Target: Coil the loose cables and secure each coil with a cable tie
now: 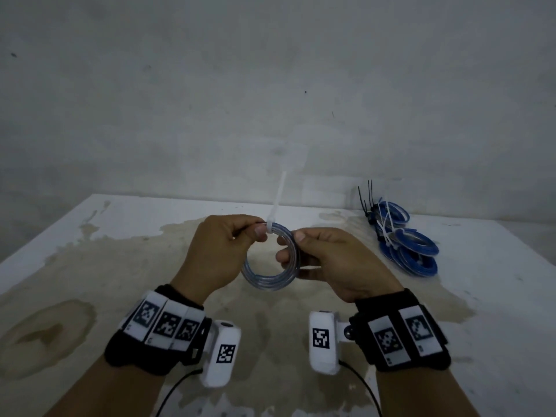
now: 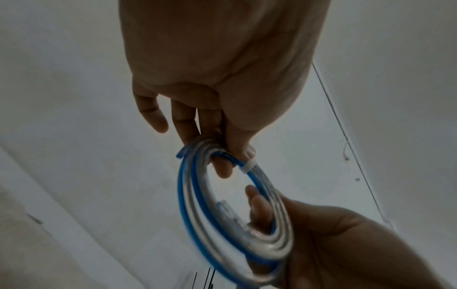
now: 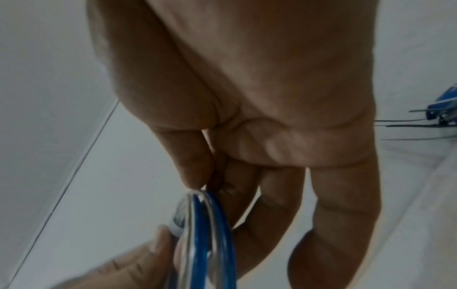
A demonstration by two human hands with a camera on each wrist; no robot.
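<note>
I hold a small coil of blue and clear cable (image 1: 270,260) above the table, between both hands. A white cable tie (image 1: 275,206) is wrapped round the coil's top, its tail sticking up and away from me. My left hand (image 1: 228,239) pinches the coil (image 2: 197,195) right beside the tie's band (image 2: 247,166). My right hand (image 1: 319,254) pinches the coil's right side between thumb and fingers; in the right wrist view the coil (image 3: 205,234) runs edge-on below the thumb.
A pile of tied blue cable coils (image 1: 406,239) lies at the table's back right, with black and white tie tails sticking out. The white table (image 1: 120,236) is stained brown in the middle. A bare wall stands right behind it.
</note>
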